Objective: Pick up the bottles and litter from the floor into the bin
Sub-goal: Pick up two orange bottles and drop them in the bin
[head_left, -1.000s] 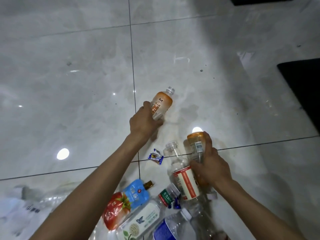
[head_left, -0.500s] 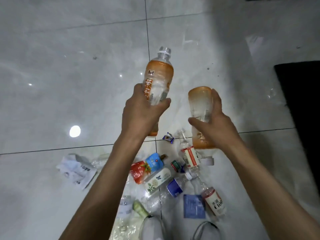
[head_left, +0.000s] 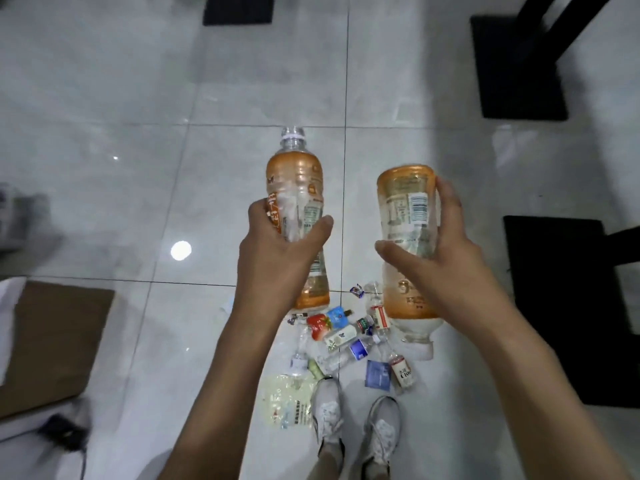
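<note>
My left hand (head_left: 277,258) grips an empty orange-labelled bottle (head_left: 298,181) upright, neck up and uncapped. My right hand (head_left: 443,258) grips a second orange-labelled bottle (head_left: 405,202) upside down, its white cap end pointing at the floor. Both are held high above the tiled floor. Below them lies a pile of litter: a red and blue pouch (head_left: 327,322), several clear bottles (head_left: 346,336), a sweet wrapper (head_left: 356,291), a blue sachet (head_left: 377,374) and a yellowish plastic bag (head_left: 287,400). No bin shows in the view.
My two feet in grey shoes (head_left: 356,424) stand just behind the litter. A brown cardboard sheet (head_left: 52,344) lies at the left. Black chair or table bases (head_left: 519,67) and a black mat (head_left: 568,306) sit at the right; another dark base (head_left: 239,8) is at the top.
Both hands lifted their orange bottles off the floor and rose with the camera; the litter pile now looks far smaller and my shoes have come into view.
</note>
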`<action>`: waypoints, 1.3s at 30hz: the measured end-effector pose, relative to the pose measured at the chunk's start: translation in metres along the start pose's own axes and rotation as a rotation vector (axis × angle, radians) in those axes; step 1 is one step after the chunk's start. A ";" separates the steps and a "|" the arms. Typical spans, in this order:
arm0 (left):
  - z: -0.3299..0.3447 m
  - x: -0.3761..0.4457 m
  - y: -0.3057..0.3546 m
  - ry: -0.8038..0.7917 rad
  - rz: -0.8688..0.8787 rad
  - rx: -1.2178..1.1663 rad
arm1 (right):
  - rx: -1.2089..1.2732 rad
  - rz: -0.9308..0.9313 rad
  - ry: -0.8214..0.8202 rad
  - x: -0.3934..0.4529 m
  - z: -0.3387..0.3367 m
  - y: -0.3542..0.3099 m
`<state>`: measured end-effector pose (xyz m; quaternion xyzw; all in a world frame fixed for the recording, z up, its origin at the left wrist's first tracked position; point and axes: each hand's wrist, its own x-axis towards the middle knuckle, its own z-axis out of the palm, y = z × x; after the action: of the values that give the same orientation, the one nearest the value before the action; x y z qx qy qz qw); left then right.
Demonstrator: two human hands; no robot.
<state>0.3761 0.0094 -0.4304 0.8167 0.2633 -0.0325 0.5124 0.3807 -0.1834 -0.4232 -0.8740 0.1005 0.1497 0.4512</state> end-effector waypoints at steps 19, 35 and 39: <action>-0.252 -0.243 0.086 0.432 -0.073 -0.084 | -0.193 -0.375 -0.294 -0.221 -0.021 -0.235; -0.458 -0.387 -0.035 0.842 -0.284 -0.195 | -0.285 -0.675 -0.651 -0.403 0.151 -0.344; -0.514 -0.427 -0.085 0.923 -0.321 -0.229 | -0.242 -0.727 -0.747 -0.461 0.217 -0.363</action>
<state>-0.1410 0.3077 -0.1190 0.6337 0.5865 0.2828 0.4177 0.0252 0.2208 -0.1038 -0.7854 -0.3940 0.2954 0.3751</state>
